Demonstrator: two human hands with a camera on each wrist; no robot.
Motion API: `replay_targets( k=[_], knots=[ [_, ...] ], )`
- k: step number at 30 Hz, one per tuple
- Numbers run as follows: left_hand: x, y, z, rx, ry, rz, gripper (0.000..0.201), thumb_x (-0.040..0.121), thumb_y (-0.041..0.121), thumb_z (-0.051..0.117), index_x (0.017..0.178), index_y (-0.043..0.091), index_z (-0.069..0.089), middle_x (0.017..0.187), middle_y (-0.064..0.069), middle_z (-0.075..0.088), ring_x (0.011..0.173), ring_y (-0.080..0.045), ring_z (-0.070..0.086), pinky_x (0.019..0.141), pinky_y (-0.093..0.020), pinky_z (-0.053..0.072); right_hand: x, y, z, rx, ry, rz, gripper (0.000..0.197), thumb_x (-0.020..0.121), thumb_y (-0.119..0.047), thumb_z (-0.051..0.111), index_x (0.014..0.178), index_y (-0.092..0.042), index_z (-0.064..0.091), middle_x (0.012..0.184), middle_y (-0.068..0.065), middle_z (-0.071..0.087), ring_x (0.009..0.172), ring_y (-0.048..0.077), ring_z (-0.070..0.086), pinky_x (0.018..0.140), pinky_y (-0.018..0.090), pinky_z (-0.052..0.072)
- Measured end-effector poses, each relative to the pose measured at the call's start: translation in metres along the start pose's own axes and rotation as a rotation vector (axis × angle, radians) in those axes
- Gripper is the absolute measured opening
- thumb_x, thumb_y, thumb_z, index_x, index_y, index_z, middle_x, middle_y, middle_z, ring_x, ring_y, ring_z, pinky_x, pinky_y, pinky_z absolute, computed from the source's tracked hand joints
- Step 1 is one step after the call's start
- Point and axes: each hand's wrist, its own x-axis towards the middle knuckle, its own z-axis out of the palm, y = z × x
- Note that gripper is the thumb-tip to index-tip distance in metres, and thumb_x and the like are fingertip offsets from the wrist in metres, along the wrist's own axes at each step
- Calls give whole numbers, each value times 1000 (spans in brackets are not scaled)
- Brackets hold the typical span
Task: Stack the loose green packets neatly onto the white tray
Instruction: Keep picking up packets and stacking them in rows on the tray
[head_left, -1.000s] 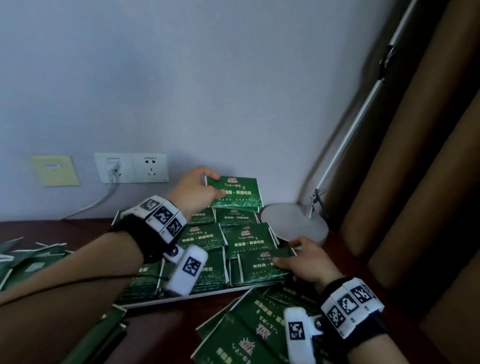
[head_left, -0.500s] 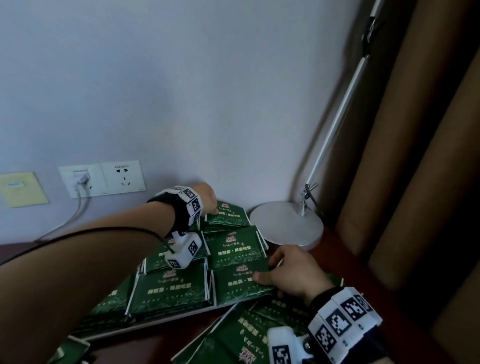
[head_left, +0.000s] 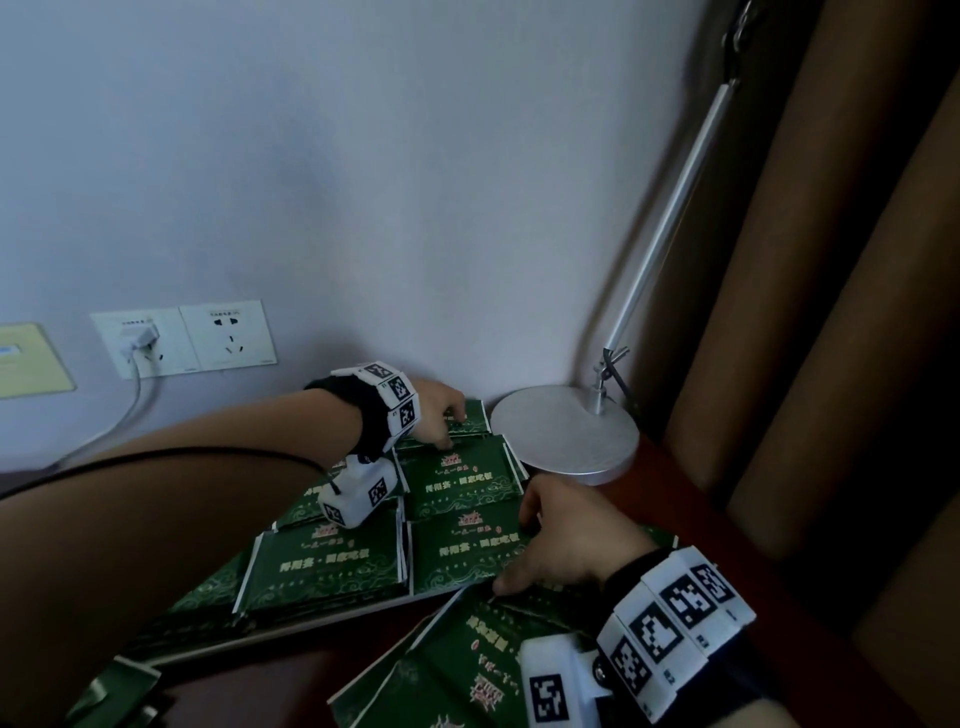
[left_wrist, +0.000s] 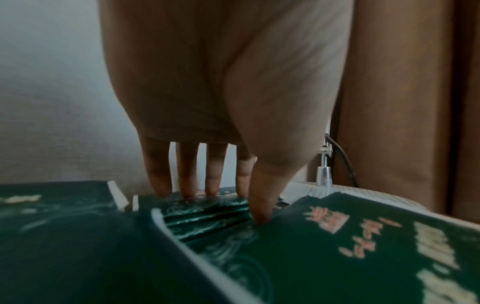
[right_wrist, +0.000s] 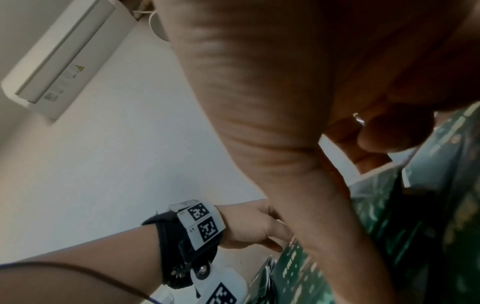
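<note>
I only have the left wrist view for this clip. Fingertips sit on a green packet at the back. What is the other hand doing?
Observer: The right hand rests at the right edge of the front packet stack.
Operator: Any packets off the tray?
Observer: Yes, loose packets lie on the table in front of the white tray.
Operator: What is the silver post beside the thumb?
Observer: A lamp with a round base, right of the tray.

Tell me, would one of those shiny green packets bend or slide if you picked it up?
Probably both. The green packets look thin and flat, and the edges under the left hand ripple, so one likely flexes. Their glossy faces suggest stacked ones could slip sideways. They lie flat on the white tray, so rolling or tipping seems unlikely.
</note>
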Motion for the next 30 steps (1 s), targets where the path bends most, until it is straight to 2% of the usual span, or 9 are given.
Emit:
replay_targets(
  k=[4,7,9,11,14,17,23,27,30],
  knots=[
    [-7,-8,2,40,29,-8,42,89,23,68,129,24,57,131,-1,58,115,-21,55,90,-28,45,2,-1,2,37,25,2,53,59,-31,93,97,-23,58,108,-5,56,99,15,55,87,33,53],
    [-17,-12,-5,7,18,-9,31,92,11,56,118,24,66,126,0,62,104,-17,56,87,-26,47,3,-3,3,44,36,0,51,57,-31,93,94,-24,59,101,-7,57,94,13,57,85,33,53],
    [-24,-11,-10,-12,13,2,26,95,13,52,113,22,70,124,0,65,102,-17,57,85,-24,45,2,-4,4,53,46,0,50,56,-31,94,92,-24,59,97,-8,57,91,13,57,82,32,54],
    [-31,-8,-12,1,8,22,24,98,25,55,116,18,68,125,0,64,110,-19,58,87,-25,43,2,-5,3,40,45,-8,50,56,-32,94,93,-24,60,98,-8,57,92,13,57,82,31,54],
    [-34,2,-11,-17,6,98,45,91,48,63,128,23,58,131,3,59,116,-18,55,98,-32,44,1,-6,3,20,51,-24,50,58,-31,93,95,-24,61,101,-7,55,94,14,56,83,31,53],
    [-33,16,-7,-31,16,185,68,78,58,73,133,27,49,134,3,53,120,-18,52,102,-36,44,2,-7,3,13,59,-29,48,58,-29,93,93,-25,61,102,-6,55,94,15,57,83,31,54],
    [-26,25,-1,69,-13,152,69,76,41,82,130,16,48,127,-7,52,111,-24,54,91,-34,48,2,-4,3,-8,43,-47,45,63,-25,91,99,-22,65,103,-4,57,97,16,60,82,29,54],
    [-27,19,-2,54,18,106,63,86,33,74,139,22,43,136,-7,49,120,-25,52,99,-39,46,2,-4,1,-24,51,-71,40,66,-21,89,92,-26,60,106,-3,51,99,19,59,80,30,53],
    [-27,17,0,15,-23,82,67,92,45,64,148,25,35,147,-4,44,130,-24,47,107,-38,41,4,-4,2,-32,69,-69,44,63,-23,90,92,-30,57,117,1,45,99,21,56,77,28,48]
  ],
)
